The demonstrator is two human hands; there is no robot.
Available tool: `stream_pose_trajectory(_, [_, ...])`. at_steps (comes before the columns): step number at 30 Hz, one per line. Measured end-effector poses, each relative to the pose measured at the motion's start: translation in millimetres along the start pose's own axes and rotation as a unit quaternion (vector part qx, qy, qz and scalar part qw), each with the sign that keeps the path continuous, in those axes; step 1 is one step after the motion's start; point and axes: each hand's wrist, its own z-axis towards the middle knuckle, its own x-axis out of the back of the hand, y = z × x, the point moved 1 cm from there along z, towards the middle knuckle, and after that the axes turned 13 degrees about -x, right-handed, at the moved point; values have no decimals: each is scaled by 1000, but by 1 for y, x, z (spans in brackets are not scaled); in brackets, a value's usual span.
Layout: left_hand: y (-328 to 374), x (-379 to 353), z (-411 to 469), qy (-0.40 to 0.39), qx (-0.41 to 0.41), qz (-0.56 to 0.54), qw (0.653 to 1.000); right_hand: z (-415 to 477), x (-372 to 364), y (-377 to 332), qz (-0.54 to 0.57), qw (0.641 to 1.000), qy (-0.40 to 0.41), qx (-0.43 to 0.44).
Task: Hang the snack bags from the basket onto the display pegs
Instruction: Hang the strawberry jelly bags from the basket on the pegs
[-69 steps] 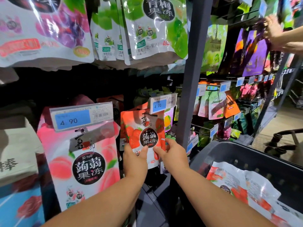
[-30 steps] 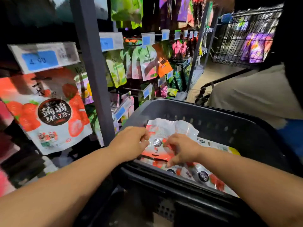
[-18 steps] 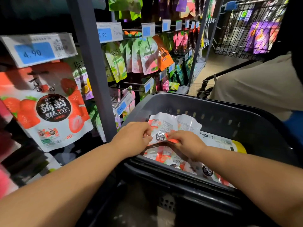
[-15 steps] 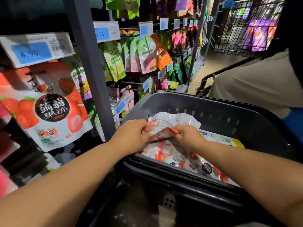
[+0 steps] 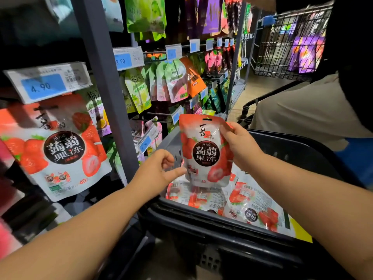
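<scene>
My right hand (image 5: 241, 147) grips a red-and-white strawberry snack bag (image 5: 204, 152) by its upper right edge and holds it upright above the black basket (image 5: 222, 226). My left hand (image 5: 159, 172) is at the bag's lower left with loosely curled fingers, and its thumb reaches the bag's lower corner. Several more strawberry bags (image 5: 252, 203) lie flat in the basket. A matching strawberry bag (image 5: 60, 150) hangs on a display peg at the left, under a 4.90 price tag (image 5: 45, 86).
A grey shelf upright (image 5: 105, 93) stands between the hung bag and the basket. Other snack bags (image 5: 173, 81) hang on pegs behind it. A person in light trousers (image 5: 302, 112) stands at the right, next to a wire cart (image 5: 282, 47).
Both hands were down in the basket on a strawberry bag. The right hand has now lifted that bag upright above the basket, and the left hand has come off to its lower left.
</scene>
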Motion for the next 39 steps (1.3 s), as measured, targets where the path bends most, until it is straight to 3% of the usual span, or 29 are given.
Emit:
stream_pose_trajectory(4, [5, 1, 2, -26, 33, -101, 994, -5, -10, -15, 92, 994, -51, -29])
stream_pose_trajectory(8, [17, -3, 3, -73, 33, -316, 945, -10, -23, -26, 140, 986, -79, -43])
stream_pose_trajectory(11, [26, -9, -1, -82, 33, -379, 921, -9, -27, -26, 146, 984, -76, -62])
stream_pose_trajectory(15, [19, -9, 0, -16, 40, -325, 945, -1, 0, -17, 55, 988, -116, -86])
stream_pose_trajectory(18, [15, 0, 1, 38, 27, -263, 964, 9, 39, 10, -150, 975, -64, -148])
stream_pose_trajectory(19, [14, 4, 1, 52, 21, -228, 972, 13, 51, 20, -267, 948, -48, -168])
stream_pose_trajectory(21, [11, 10, 0, 78, 18, -172, 982, 19, 70, 37, -490, 848, -39, -197])
stream_pose_trajectory(23, [6, 13, -1, 101, 23, -144, 984, 22, 82, 48, -597, 770, -33, -225])
stream_pose_trajectory(29, [-2, 14, -5, 131, 25, -121, 984, 19, 93, 60, -667, 710, 19, -227])
stream_pose_trajectory(33, [-6, 12, -5, 130, 24, -134, 982, 17, 99, 72, -643, 714, 14, -275])
stream_pose_trajectory(39, [-4, 14, -6, 135, 34, -131, 982, 19, 102, 64, -612, 746, 33, -259])
